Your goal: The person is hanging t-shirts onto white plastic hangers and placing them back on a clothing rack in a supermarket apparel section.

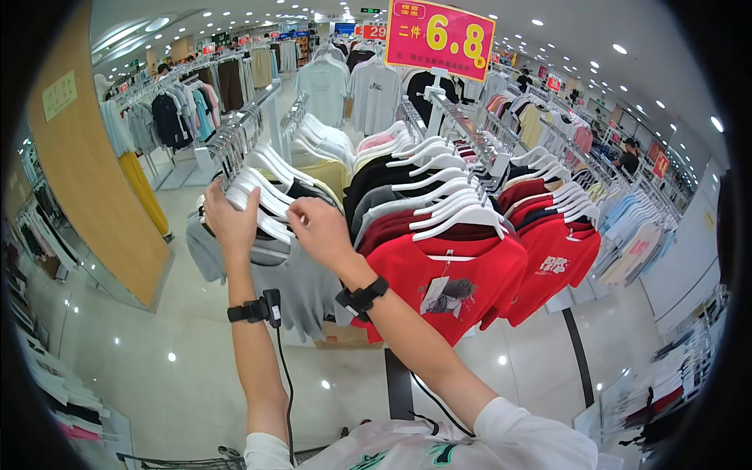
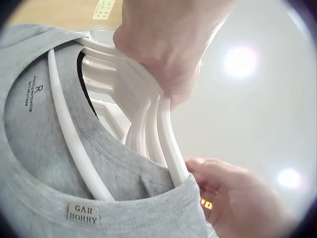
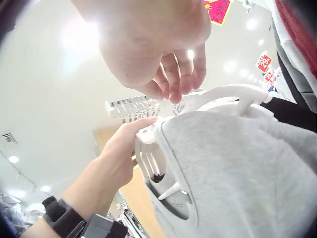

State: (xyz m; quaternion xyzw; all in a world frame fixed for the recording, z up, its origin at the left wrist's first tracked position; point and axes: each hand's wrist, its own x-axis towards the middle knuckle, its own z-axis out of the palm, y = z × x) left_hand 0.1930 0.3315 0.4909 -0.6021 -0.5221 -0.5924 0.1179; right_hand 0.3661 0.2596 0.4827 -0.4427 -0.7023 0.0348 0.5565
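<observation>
My left hand grips the tops of several white hangers at the left of the rack, its thumb along the nearest ones in the right wrist view. A grey shirt hangs on the front hanger, with a small "GAR BORRY" label at its neckline. Just right of the left hand, my right hand is by the shirt's shoulder, fingers loosely bent and holding nothing visible. Whether its fingertips touch the shirt is unclear.
Red shirts on white hangers hang right of the grey ones. A pink price sign stands above the rack. The wooden pillar is at left, with more clothes racks behind and at right.
</observation>
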